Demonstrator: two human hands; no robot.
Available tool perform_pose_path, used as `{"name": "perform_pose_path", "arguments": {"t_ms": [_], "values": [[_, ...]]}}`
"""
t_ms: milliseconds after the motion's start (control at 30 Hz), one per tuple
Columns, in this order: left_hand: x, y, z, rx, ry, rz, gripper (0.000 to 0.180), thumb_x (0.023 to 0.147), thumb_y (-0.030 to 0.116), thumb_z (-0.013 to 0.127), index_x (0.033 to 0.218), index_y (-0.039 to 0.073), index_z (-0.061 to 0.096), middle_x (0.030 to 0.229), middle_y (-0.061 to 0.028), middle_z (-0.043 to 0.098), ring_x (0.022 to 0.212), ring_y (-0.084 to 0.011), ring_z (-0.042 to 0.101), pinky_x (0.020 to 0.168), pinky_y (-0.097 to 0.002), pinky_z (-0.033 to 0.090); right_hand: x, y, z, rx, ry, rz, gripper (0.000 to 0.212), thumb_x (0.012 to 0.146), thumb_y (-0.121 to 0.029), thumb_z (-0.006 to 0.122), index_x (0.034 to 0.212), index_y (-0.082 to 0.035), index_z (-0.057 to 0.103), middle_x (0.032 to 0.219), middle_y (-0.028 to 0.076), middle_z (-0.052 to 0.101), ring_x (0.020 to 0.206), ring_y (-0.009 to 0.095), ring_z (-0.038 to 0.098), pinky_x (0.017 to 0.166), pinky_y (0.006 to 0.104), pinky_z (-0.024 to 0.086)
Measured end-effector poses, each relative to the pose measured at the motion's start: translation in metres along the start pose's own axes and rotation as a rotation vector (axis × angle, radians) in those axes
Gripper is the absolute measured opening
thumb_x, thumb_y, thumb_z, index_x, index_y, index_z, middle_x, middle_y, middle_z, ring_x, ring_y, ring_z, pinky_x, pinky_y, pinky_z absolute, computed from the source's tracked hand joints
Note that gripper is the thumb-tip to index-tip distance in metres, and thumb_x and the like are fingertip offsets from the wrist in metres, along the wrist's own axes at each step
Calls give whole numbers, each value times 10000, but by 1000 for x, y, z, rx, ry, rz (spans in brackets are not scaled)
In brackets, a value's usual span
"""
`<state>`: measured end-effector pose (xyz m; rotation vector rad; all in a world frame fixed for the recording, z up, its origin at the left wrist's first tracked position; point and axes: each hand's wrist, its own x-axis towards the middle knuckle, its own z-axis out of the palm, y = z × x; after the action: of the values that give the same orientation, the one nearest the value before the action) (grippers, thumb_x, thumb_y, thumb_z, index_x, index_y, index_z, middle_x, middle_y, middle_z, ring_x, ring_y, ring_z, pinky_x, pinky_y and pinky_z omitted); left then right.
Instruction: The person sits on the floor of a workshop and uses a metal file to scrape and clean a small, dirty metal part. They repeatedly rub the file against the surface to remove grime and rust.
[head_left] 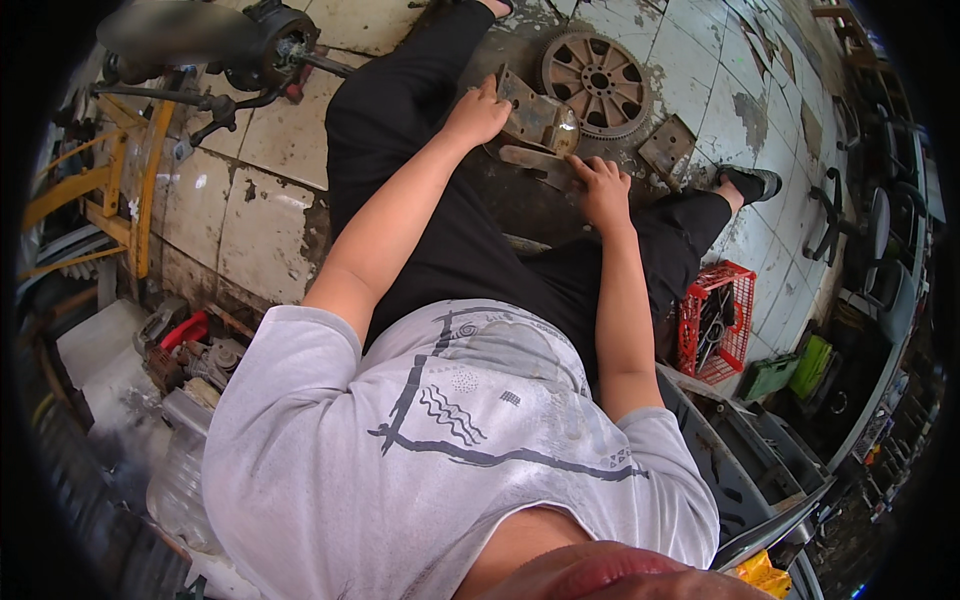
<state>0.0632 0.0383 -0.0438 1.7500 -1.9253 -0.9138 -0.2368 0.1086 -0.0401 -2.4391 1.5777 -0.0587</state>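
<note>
My left hand [478,114] grips the upper left edge of a worn, rusty metal bracket [530,118], thumb and fingers closed at its rim. The bracket stands tilted on the dark floor between my legs, with a shinier rounded part at its right end. Just below it lies a flat, brownish strip with a rounded end [530,157]. My right hand [604,192] is at the strip's right end, its index finger and thumb closed there while the other fingers curl loosely. Whether the strip is separate from the bracket is hard to tell.
Beyond the bracket lies a toothed flywheel [596,82], and right of it a rusty square plate [667,148]. A red plastic crate [716,322] with tools stands by my right leg. A yellow metal frame [130,195] and machine parts are at left.
</note>
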Motion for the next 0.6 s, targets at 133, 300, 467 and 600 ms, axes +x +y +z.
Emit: {"name": "perform_pose_path", "arguments": {"t_ms": [133,300,467,600], "values": [[3,0,2,-121,16,-100,709,994,307,531,1544,-101,350,1357,-384,591,1240,-513,602,1062,-518,485,-12,43,4,87,-24,163,554,910,-171,751,1424,-356,659,1206,-8,678,1194,258,604,1026,510,437],[7,-10,10,-161,11,-165,739,1019,353,520,1539,-138,333,1386,-418,555,1215,-520,619,1054,-511,502,-33,58,-15,-21,-5,232,578,885,-169,781,1422,-353,673,1198,-19,684,1178,252,610,1006,465,431],[11,-12,15,-126,6,-94,742,1018,351,520,1535,-146,332,1366,-411,574,1226,-509,619,1052,-509,504,-29,28,-11,193,11,81,558,885,-140,761,1394,-358,692,1189,-30,688,1154,241,610,1002,479,419],[17,-34,27,156,44,106,749,1011,351,528,1531,-151,331,1327,-416,594,1209,-524,621,1046,-516,505,3,-10,1,-17,10,-58,539,880,-154,755,1374,-360,690,1124,-19,666,1135,241,614,971,479,455]]}}
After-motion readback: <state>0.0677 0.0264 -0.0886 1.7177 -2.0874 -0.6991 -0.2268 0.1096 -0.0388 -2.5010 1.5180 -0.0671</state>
